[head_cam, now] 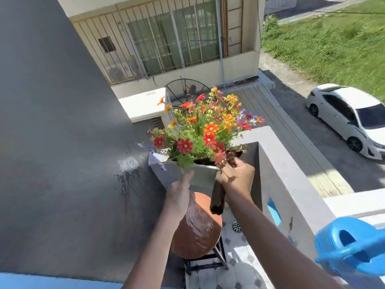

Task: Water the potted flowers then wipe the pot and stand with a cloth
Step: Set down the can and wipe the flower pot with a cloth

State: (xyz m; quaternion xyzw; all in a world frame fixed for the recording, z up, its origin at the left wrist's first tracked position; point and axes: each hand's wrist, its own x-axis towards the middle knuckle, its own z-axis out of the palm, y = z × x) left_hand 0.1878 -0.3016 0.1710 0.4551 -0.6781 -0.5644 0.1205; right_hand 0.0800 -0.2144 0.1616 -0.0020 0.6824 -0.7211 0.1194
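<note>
Both hands up at the pot (200, 174), lifted clear of the stand (206, 255) and held out over the balcony corner. Left hand (180, 197) cupped flat under the pot's lower left side, fingers spread and pressing, not curled shut: a supporting palm, taking the weight. Right hand (236, 177) closed at the pot's right rim, pinching a dark brown cloth (217, 197) against it, with the loose end of the cloth hanging down below the wrist. Looks like a grip chosen to keep the cloth ready while steadying the load.

Flowers (206, 126) upright, bright orange and red, fanning above the rim. Round terracotta top of the stand directly beneath, showing a pale wet or shiny streak; bared, presumably, so it can be wiped. Blue watering can (350, 247) parked on the ledge (291, 163) at the right, well apart from both hands, so the watering is probably done. Splash marks on the grey wall (62, 142) just left of the pot. White car (350, 122) down on the street, far below.

Wiping stage, by the look of it.
</note>
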